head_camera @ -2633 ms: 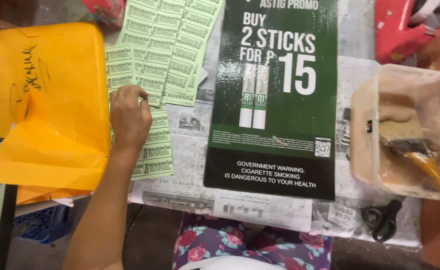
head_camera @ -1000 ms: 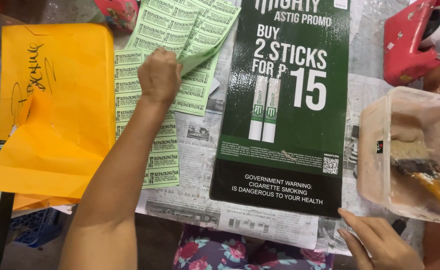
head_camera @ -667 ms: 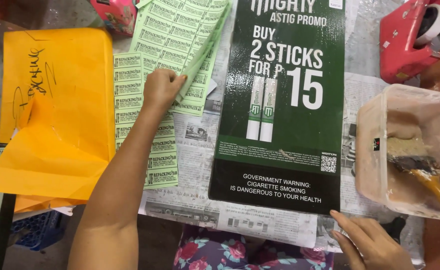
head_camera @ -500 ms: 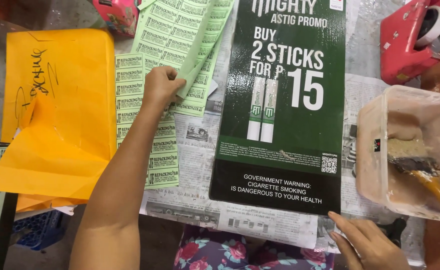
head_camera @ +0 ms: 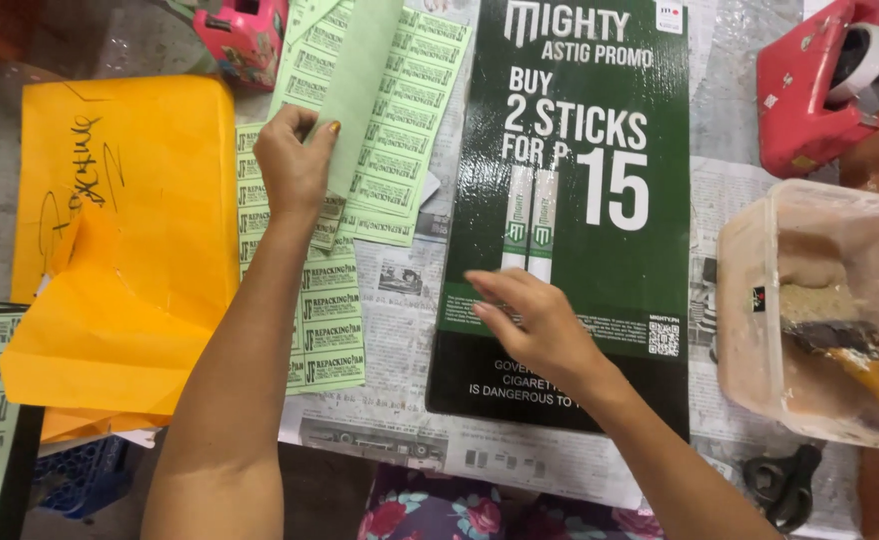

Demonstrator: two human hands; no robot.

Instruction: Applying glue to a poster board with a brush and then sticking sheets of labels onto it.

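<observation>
My left hand [head_camera: 295, 165] pinches a light green sheet of labels [head_camera: 360, 90] and lifts it, blank side toward me, off a stack of printed green label sheets [head_camera: 405, 130]. My right hand [head_camera: 535, 325] hovers with fingers spread over the lower part of a dark green poster [head_camera: 610, 250], which lies flat on newspaper. Another strip of green labels [head_camera: 330, 330] lies under my left forearm.
A yellow-orange envelope [head_camera: 120, 240] lies at left. A clear plastic tub [head_camera: 810, 300] holding paste and a brush [head_camera: 860, 355] stands at right. A red tape dispenser [head_camera: 820, 85] is at top right, black scissors [head_camera: 785, 485] at bottom right, a pink stapler [head_camera: 245, 35] at top.
My left hand has raised the green sheet higher and turned its blank side up. My right hand moved from the poster's lower right corner to over its lower middle.
</observation>
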